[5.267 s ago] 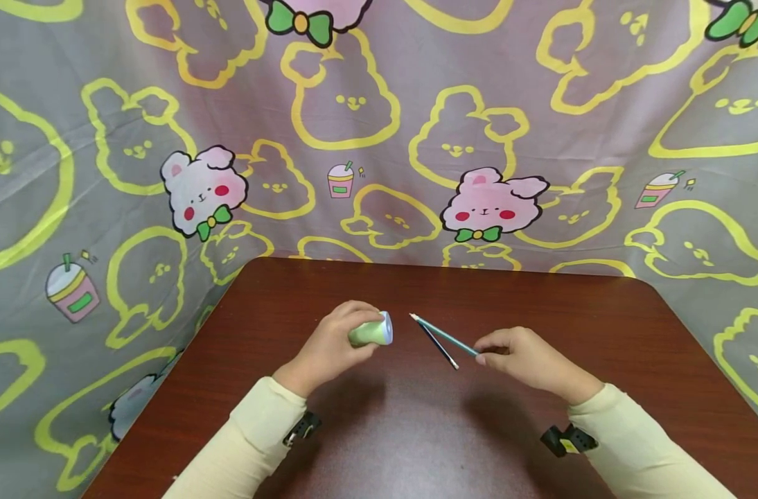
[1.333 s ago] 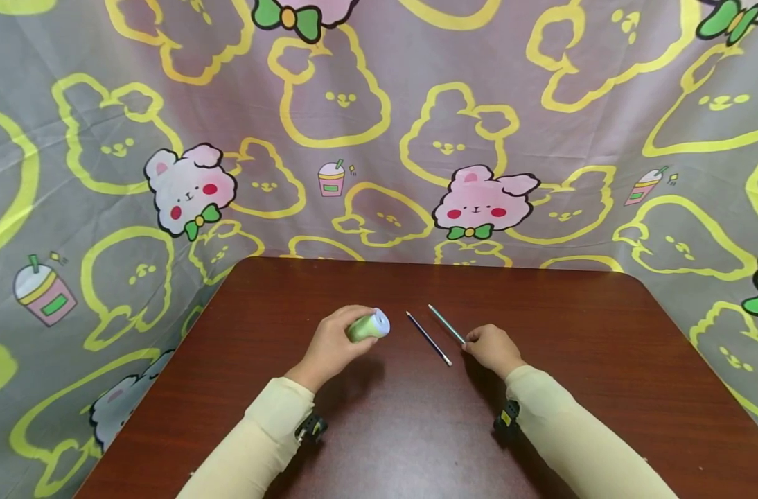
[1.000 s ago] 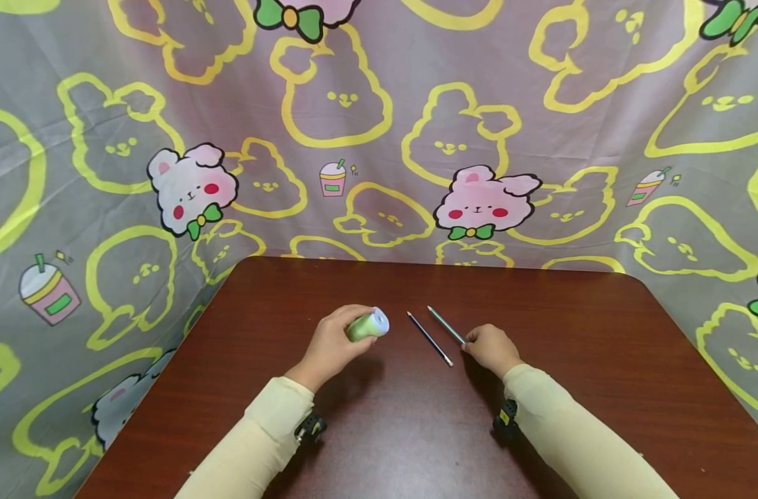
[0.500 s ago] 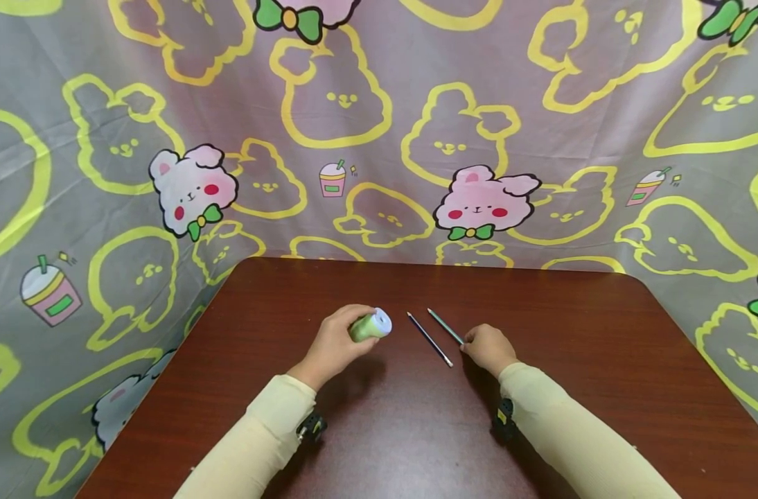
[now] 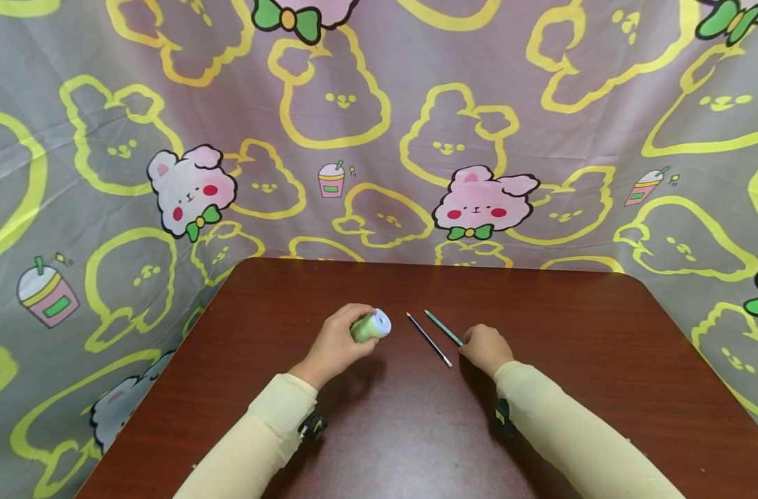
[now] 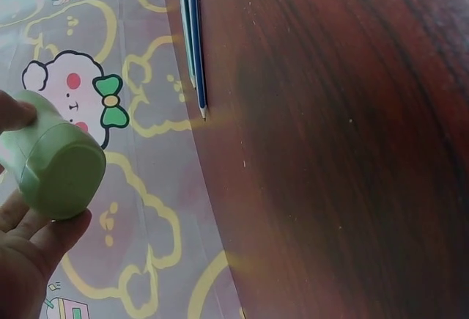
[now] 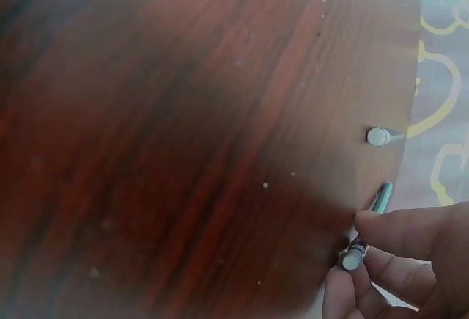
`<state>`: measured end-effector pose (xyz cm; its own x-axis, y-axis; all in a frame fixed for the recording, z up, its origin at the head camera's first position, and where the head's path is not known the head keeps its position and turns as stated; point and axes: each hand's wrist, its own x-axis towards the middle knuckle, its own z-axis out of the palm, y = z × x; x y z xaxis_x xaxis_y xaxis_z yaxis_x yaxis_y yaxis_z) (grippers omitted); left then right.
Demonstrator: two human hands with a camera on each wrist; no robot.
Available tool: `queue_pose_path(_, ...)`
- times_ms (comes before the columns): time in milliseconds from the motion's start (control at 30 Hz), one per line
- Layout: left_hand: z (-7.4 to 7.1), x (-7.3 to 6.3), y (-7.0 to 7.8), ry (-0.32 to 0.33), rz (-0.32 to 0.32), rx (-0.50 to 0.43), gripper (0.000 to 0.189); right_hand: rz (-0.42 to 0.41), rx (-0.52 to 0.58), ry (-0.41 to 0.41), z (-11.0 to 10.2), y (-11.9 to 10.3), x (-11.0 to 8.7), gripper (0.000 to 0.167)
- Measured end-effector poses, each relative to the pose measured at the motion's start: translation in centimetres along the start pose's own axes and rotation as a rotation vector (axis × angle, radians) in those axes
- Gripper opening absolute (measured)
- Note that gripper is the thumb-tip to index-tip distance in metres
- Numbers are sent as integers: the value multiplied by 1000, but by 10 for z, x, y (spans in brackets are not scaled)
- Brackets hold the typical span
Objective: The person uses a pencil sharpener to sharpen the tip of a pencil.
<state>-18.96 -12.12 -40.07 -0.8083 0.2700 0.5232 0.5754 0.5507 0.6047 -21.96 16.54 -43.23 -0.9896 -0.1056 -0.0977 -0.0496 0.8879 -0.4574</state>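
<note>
My left hand (image 5: 337, 344) grips a small green pencil sharpener (image 5: 365, 328), tilted so its pale blue end with a dark hole faces right. The sharpener's rounded green base (image 6: 69, 176) shows in the left wrist view, raised off the table. My right hand (image 5: 488, 348) pinches a teal pencil (image 5: 443, 326) near its eraser end between thumb and fingers, its point angled up and left. Between the hands a dark blue pencil (image 5: 429, 339) lies on the table, roughly parallel to the teal one. In the right wrist view the teal pencil's white end (image 7: 352, 259) pokes out of the grip.
The dark red-brown wooden table (image 5: 404, 430) reaches a rounded far edge. Behind and beside it hangs a grey-pink cloth (image 5: 379, 125) with yellow outlines and rabbit faces.
Earlier the teal pencil crossed over the dark blue one; now they lie apart, side by side. In the last second my right hand has slid slightly left with the pencil. My left hand barely moves.
</note>
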Motion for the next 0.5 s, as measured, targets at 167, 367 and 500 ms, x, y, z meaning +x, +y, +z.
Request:
queue_pose_path(167, 2, 1, -1, -12, -2, 6, 44, 9, 6, -5, 1, 1, 1, 17)
queue_pose_path(367, 5, 2, -3, -22, 0, -3, 44, 10, 7, -1, 2, 3, 3, 17)
queue_pose_path(500, 6, 3, -3, -26, -7, -20, 44, 11, 7, 7, 2, 4, 3, 18)
